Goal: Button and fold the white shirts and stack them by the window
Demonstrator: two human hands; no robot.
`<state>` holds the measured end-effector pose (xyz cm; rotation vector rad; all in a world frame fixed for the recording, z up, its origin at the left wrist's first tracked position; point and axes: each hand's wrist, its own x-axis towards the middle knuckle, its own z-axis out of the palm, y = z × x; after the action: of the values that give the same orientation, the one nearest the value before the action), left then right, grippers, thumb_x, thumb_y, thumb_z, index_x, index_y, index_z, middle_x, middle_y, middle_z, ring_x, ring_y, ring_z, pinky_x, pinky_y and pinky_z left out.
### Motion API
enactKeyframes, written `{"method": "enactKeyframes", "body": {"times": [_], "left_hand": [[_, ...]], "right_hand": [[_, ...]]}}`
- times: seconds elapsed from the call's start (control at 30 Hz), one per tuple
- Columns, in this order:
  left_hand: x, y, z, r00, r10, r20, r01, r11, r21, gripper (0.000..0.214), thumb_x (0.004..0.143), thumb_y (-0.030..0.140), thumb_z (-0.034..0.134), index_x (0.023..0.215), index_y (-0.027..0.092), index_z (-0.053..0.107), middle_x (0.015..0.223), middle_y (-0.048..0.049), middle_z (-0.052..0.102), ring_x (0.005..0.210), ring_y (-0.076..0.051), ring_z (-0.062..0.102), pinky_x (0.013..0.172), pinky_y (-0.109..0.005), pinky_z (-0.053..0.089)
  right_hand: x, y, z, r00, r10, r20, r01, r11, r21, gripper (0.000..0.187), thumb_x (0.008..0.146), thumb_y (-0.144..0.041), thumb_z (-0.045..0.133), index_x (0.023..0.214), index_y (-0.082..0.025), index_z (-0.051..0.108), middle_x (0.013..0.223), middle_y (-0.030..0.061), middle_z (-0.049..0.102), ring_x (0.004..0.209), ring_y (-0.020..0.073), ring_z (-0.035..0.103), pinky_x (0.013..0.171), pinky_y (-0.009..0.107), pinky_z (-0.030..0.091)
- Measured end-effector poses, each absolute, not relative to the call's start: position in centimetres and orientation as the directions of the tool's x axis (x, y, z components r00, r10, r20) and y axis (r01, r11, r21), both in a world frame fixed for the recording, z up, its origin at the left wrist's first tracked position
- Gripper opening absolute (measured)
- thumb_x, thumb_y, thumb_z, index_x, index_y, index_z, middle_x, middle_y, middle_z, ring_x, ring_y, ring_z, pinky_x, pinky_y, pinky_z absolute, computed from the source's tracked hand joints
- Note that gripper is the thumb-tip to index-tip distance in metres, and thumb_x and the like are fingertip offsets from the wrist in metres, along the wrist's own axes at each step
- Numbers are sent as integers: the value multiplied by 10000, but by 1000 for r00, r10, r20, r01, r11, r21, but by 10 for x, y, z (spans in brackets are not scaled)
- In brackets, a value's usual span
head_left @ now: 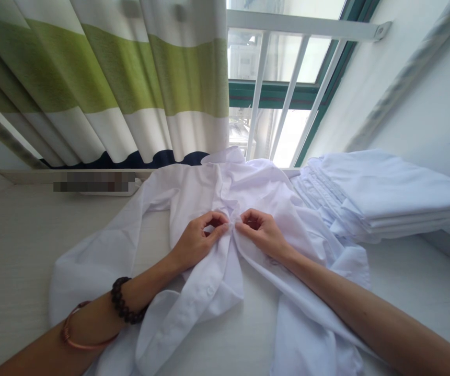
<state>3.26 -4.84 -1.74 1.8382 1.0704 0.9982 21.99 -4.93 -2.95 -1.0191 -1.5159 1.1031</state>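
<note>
A white long-sleeved shirt (193, 190) lies spread on the pale surface, its collar toward the window. Near the middle of its front, my left hand (205, 232) pinches one front edge between thumb and fingers. Close beside it, my right hand (260, 230) pinches the facing edge, the fingertips almost meeting. Above the hands the two front edges lie together; below them the front parts. A button (209, 291) shows on the left-hand edge lower down. Whatever sits between the fingertips is too small to make out. A dark bead bracelet and a copper-coloured bangle circle my left wrist and forearm.
A stack of folded white garments (405, 188) stands at the right, touching the shirt's sleeve side. A pixelated object on a white base (107, 194) is at the back left. Behind are a green-and-white curtain (130, 78) and white window bars (287, 99).
</note>
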Motion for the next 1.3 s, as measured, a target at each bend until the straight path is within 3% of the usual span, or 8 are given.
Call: {"method": "enactKeyframes", "body": {"times": [0.13, 0.47, 0.63, 0.9, 1.1, 1.3], "left_hand": [[33, -48, -18, 322, 913, 250, 313, -352, 882, 186, 846, 352, 572, 907, 178, 594, 891, -26, 609, 842, -163, 577, 631, -220, 488], [32, -50, -16, 398, 844, 359, 341, -499, 797, 143, 841, 324, 582, 832, 184, 614, 1079, -63, 525, 973, -184, 564, 613, -202, 511], [31, -48, -17, 386, 875, 294, 360, -436, 825, 149, 847, 338, 574, 854, 193, 609, 919, -32, 634, 877, -174, 599, 661, -235, 515], [29, -44, -17, 352, 895, 276, 365, -402, 840, 214, 838, 398, 583, 861, 190, 630, 832, -7, 641, 810, -165, 607, 659, -235, 510], [30, -46, -18, 350, 896, 272, 379, -401, 834, 267, 819, 445, 594, 858, 182, 608, 835, -23, 645, 791, -173, 618, 621, -241, 527], [31, -50, -15, 359, 877, 320, 485, -468, 739, 235, 858, 416, 563, 864, 196, 646, 824, -6, 687, 762, -156, 645, 611, -207, 506]], "right_hand": [[220, -50, -28, -89, 968, 234, 57, 240, -969, 238, 710, -361, 673, 704, -182, 516, 661, -32, 508, 579, 99, 471, 544, 233, 378], [219, -53, -30, -250, 933, 261, 157, 305, -939, 198, 752, -330, 653, 706, -183, 528, 594, -49, 480, 497, 72, 401, 474, 217, 336], [222, -51, -32, -322, 924, 207, 106, 252, -962, 241, 775, -409, 643, 767, -173, 594, 643, -30, 549, 523, 82, 453, 489, 221, 364], [223, -48, -32, -301, 928, 219, 101, 260, -960, 234, 795, -396, 628, 845, -174, 681, 821, 17, 679, 757, 149, 590, 721, 281, 454], [224, -48, -27, -287, 940, 184, 124, 227, -966, 240, 772, -407, 640, 816, -174, 680, 803, 12, 679, 760, 157, 592, 717, 285, 456], [224, -46, -29, -299, 937, 180, 95, 217, -971, 241, 774, -410, 638, 815, -174, 668, 793, 10, 667, 742, 147, 583, 706, 280, 453]]}}
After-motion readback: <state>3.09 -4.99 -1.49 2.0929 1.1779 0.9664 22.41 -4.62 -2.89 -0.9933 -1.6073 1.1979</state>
